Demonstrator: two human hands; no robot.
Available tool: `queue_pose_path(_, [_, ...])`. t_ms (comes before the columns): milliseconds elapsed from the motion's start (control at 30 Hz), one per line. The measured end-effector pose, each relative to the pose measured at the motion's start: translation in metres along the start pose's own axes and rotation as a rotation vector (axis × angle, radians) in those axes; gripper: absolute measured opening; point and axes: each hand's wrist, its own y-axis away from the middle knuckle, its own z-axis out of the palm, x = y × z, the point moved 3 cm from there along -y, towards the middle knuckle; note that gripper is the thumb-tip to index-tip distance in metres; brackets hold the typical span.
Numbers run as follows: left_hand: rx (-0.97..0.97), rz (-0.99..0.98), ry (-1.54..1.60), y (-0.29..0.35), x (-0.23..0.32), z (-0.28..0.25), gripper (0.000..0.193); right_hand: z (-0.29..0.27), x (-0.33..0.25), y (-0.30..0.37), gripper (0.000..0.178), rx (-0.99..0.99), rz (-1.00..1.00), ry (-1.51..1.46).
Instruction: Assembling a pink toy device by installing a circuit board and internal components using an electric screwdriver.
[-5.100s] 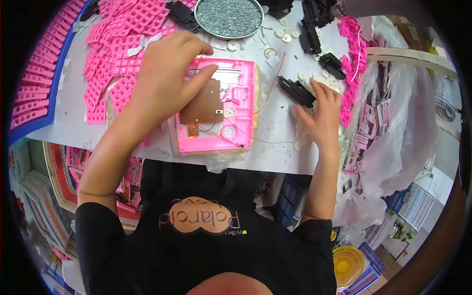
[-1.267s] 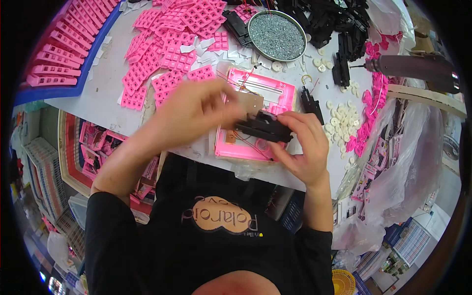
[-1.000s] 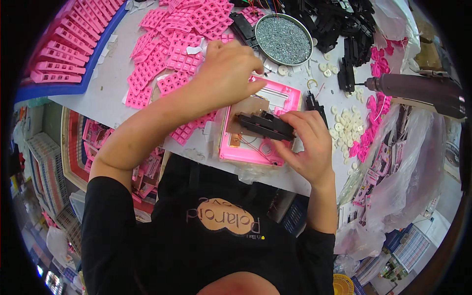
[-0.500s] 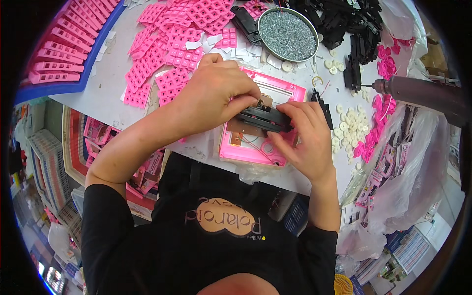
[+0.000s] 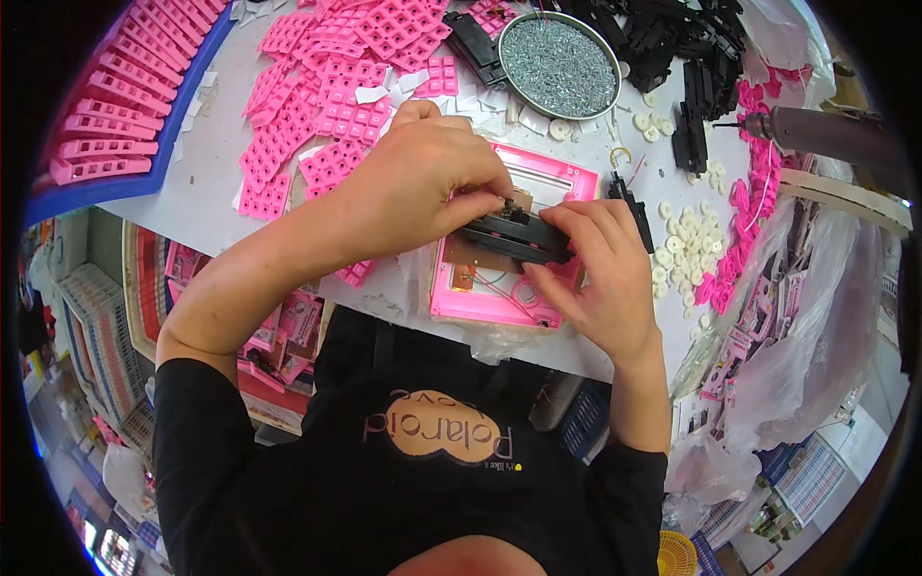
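A pink rectangular plastic housing (image 5: 466, 305) lies on the table in front of me, with a brown circuit board (image 5: 471, 255) and thin wires in it. Over the board is a long black plastic part (image 5: 519, 236), slightly tilted. My right hand (image 5: 610, 274) grips its right end between thumb and fingers. Thumb and forefinger of my left hand (image 5: 432, 182) are pinched together at the part's far left edge, beside a small dark mechanism (image 5: 519, 204). Whatever is between those left fingertips is hidden.
Pink keypads (image 5: 331, 106) are heaped at the far left, beside a blue tray (image 5: 106, 187) of pink pieces. A round tin of screws (image 5: 559, 67) stands at the back. Black parts (image 5: 691, 115), white discs (image 5: 687, 250) and an electric screwdriver (image 5: 816, 134) are on the right.
Both hands keep almost the same hold on the black part. The electric screwdriver has shifted farther back, uncovering a pale strip below it. The whole view has moved slightly.
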Motion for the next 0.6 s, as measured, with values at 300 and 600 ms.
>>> queue_pose_path(300, [0.067,0.058,-0.109,0.005,0.006,0.004,0.017,0.001,-0.016,-0.001,0.064,0.082,-0.06,-0.028])
queue_pose_path(600, [0.036,0.148,-0.123,0.001,0.009,0.001,0.021,0.0,-0.01,-0.003,0.072,0.073,0.023,-0.016])
